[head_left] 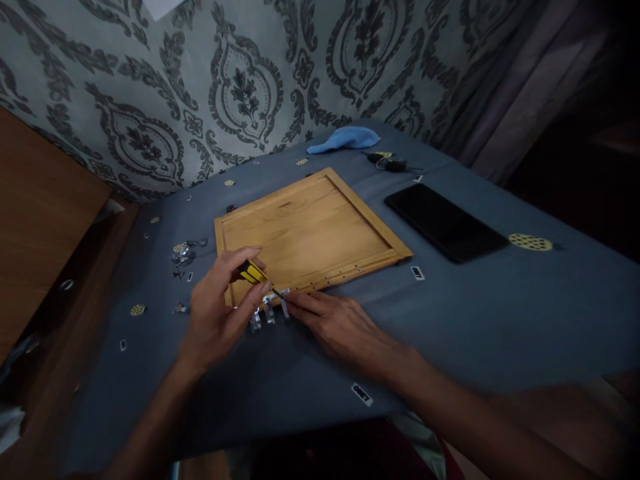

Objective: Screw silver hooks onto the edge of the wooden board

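Observation:
My left hand (215,307) is closed around a yellow-and-black screwdriver (254,272), whose shaft slants down to the near edge of a framed wooden board (305,227). Several shiny metal hooks (270,312) sit in a row along that edge and stick out towards me. The fingertips of my right hand (345,327) pinch at the rightmost hook, beside the screwdriver's tip; any screw there is hidden by the fingers. Small dark holes continue along the board's edge to the right of the hooks.
On the blue patterned tablecloth (500,320), loose metal hooks and screws (184,255) lie left of the board. A black phone (445,221) is to its right. Behind are a blue cloth (345,139) and a dark object (387,161). A patterned wall (250,87) borders the table.

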Action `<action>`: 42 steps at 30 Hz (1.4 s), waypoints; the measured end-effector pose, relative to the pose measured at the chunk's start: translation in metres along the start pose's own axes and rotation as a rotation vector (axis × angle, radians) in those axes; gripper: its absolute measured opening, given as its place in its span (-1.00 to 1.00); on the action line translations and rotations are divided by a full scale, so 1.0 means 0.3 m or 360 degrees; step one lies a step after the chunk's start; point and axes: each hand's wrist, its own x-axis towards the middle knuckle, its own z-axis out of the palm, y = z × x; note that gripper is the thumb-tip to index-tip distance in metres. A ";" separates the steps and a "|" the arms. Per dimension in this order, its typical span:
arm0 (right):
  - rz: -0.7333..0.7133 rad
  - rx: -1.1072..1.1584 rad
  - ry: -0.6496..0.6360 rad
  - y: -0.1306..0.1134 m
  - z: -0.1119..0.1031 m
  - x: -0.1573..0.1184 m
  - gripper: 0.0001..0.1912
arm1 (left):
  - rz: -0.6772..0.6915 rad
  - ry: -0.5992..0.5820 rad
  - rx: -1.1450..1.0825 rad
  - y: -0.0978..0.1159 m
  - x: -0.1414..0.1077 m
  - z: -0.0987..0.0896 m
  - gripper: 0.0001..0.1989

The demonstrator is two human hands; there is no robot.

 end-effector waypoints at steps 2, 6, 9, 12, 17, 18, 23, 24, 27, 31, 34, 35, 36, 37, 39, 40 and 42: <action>-0.0008 0.0000 0.0008 0.000 -0.002 0.000 -0.53 | 0.0063 0.0045 0.0057 -0.004 -0.001 0.000 -0.54; -0.0014 0.0032 0.0010 -0.002 -0.006 0.001 -0.50 | 0.0018 0.0068 -0.0005 0.003 0.006 -0.002 -0.56; -0.0003 0.0056 -0.0002 -0.004 -0.008 0.003 -0.49 | -0.0099 0.0062 -0.0166 0.013 0.008 -0.005 -0.56; 0.0017 0.0076 -0.0019 -0.005 -0.010 0.001 -0.49 | -0.0150 0.0126 -0.0239 0.020 0.007 -0.008 -0.57; 0.0021 0.0067 -0.0053 -0.002 -0.009 -0.003 -0.50 | -0.0104 0.0295 -0.0294 0.025 0.006 -0.011 -0.61; 0.0023 0.0063 -0.0058 -0.001 -0.008 -0.003 -0.50 | -0.0105 0.0291 -0.0286 0.024 0.006 -0.011 -0.61; 0.0008 0.0036 -0.0049 -0.001 -0.007 0.000 -0.50 | -0.0118 0.0206 -0.0254 0.015 -0.001 -0.011 -0.56; 0.0008 0.0029 -0.0045 -0.001 -0.007 0.000 -0.50 | -0.0119 0.0199 -0.0250 0.014 -0.003 -0.011 -0.56; 0.0014 0.0015 -0.0044 -0.002 -0.007 0.000 -0.49 | -0.0132 0.0183 -0.0233 0.010 -0.009 -0.010 -0.55; 0.0013 0.0015 -0.0060 -0.003 -0.008 0.002 -0.51 | -0.0180 0.0181 -0.0225 0.006 -0.016 -0.009 -0.56; 0.0000 0.0014 -0.0049 -0.004 -0.011 0.003 -0.51 | -0.0165 0.0155 -0.0214 0.004 -0.021 -0.010 -0.55; 0.0001 0.0014 -0.0048 -0.004 -0.012 0.003 -0.50 | -0.0147 0.0142 -0.0198 0.003 -0.022 -0.011 -0.54; 0.0006 0.0013 -0.0048 -0.004 -0.012 0.003 -0.50 | -0.0131 0.0134 -0.0176 0.002 -0.023 -0.011 -0.53; 0.0011 0.0013 -0.0051 -0.004 -0.012 0.003 -0.50 | -0.0113 0.0128 -0.0149 0.002 -0.024 -0.012 -0.52; 0.0012 0.0014 -0.0045 -0.004 -0.011 0.002 -0.50 | -0.0071 0.0117 -0.0101 0.000 -0.026 -0.012 -0.50; 0.0010 0.0017 -0.0038 -0.004 -0.010 0.002 -0.50 | -0.0051 0.0107 -0.0086 -0.001 -0.026 -0.012 -0.49; 0.0002 0.0023 -0.0017 -0.004 -0.009 0.002 -0.50 | -0.0012 0.0077 -0.0067 -0.003 -0.027 -0.012 -0.48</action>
